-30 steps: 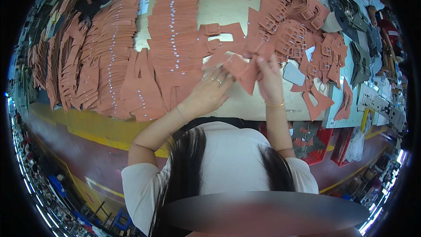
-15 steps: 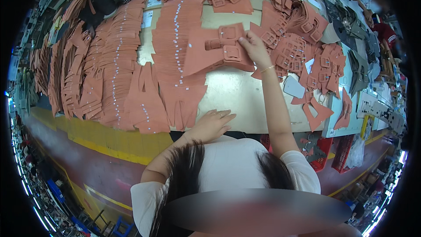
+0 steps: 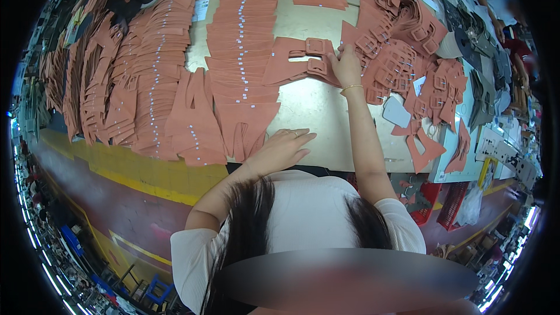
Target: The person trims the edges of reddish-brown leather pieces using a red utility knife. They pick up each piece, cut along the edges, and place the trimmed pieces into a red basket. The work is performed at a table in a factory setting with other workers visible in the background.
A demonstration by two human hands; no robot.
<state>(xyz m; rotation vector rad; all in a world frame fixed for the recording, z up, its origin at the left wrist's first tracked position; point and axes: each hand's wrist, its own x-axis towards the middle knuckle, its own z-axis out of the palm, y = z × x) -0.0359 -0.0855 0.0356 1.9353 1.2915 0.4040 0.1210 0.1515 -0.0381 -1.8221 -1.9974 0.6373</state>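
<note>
A salmon-coloured leather-like piece with two covered buckles (image 3: 280,69) lies low over the pale tabletop, its left end against a long overlapping row of similar pieces (image 3: 242,81) with small white tags. My right hand (image 3: 348,69) is at the right end of this buckled piece, fingers bent and thumb over its edge; its far fingertips are partly hidden. My left hand (image 3: 286,147) rests near the table's front edge, fingers stretched and apart, holding nothing. Beside it are the split straps (image 3: 239,140) of the nearest piece in the row.
A heap of buckled pieces (image 3: 394,67) lies right of my right hand, with a pale rounded card (image 3: 396,112) below it. More tagged rows (image 3: 154,76) cover the table's left side. Another buckled stack (image 3: 318,0) sits at the back. Red crates (image 3: 452,204) stand below the right edge.
The buckled piece has come down from a raised, tilted position to lie flatter beside the tagged row. My right hand has moved slightly rightward relative to it. My left hand stays by the front edge.
</note>
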